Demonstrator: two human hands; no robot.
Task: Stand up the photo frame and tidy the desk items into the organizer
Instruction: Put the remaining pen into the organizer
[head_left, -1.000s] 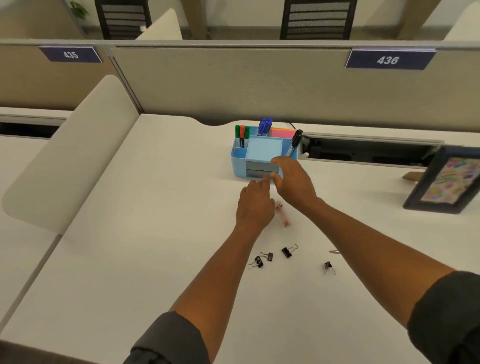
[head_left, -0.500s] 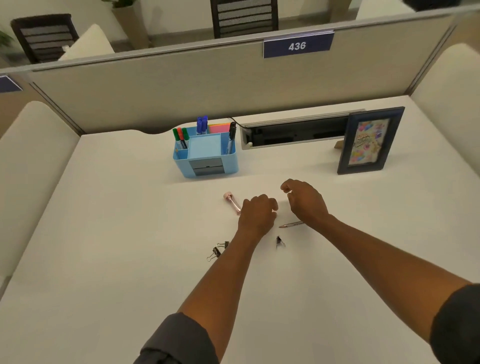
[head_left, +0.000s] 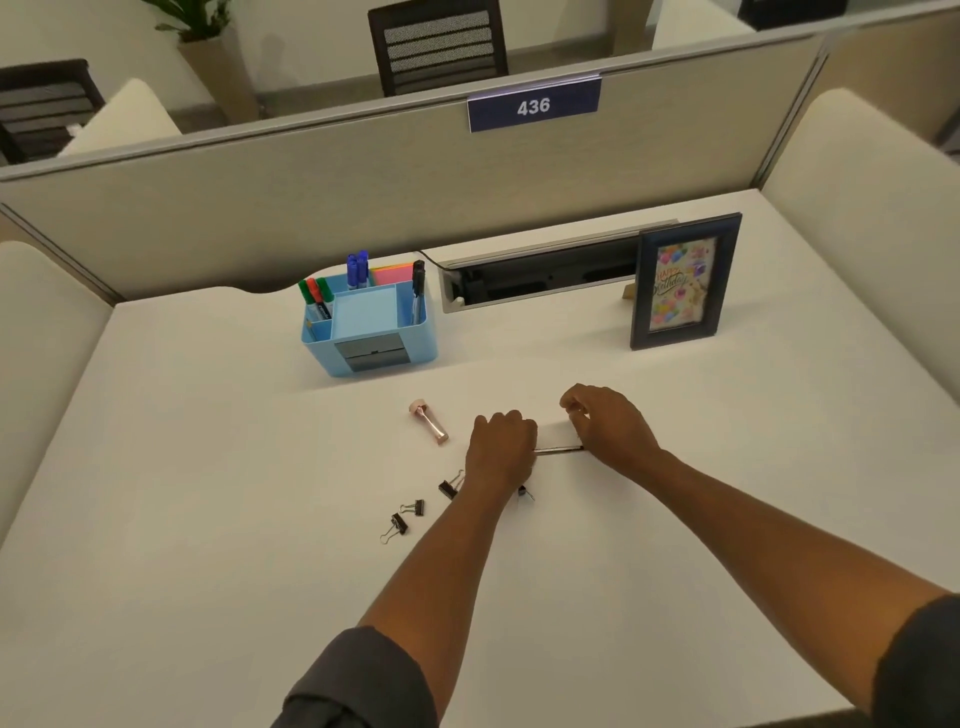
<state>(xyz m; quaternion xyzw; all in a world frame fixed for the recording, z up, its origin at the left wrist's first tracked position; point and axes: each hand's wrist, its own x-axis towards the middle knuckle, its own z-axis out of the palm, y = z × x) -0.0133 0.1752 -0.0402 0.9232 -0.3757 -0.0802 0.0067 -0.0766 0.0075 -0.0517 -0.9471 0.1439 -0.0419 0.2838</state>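
Note:
The dark photo frame (head_left: 683, 283) stands upright at the back right, showing a birthday card. At the back centre is the blue organizer (head_left: 415, 345), which holds several markers. A rose-gold item (head_left: 428, 422) lies on the desk in front of it. Several black binder clips (head_left: 415, 506) are scattered near my left forearm. My left hand (head_left: 501, 449) rests on the desk with its fingers curled under, and nothing shows in it. My right hand (head_left: 608, 423) hovers beside it, loosely curled. A thin metal stick (head_left: 558, 450) lies between the two hands, its right end under my right palm.
A cable tray slot (head_left: 540, 278) is open along the back edge, between the organizer and the frame. Beige partition walls (head_left: 363, 182) close off the back of the white desk (head_left: 208, 571), and cushioned dividers stand on both sides.
Both hands pulled back from the organizer to the middle of the desk, beside the thin stick. A black marker that was at my right hand now stands in the organizer. The view swung right.

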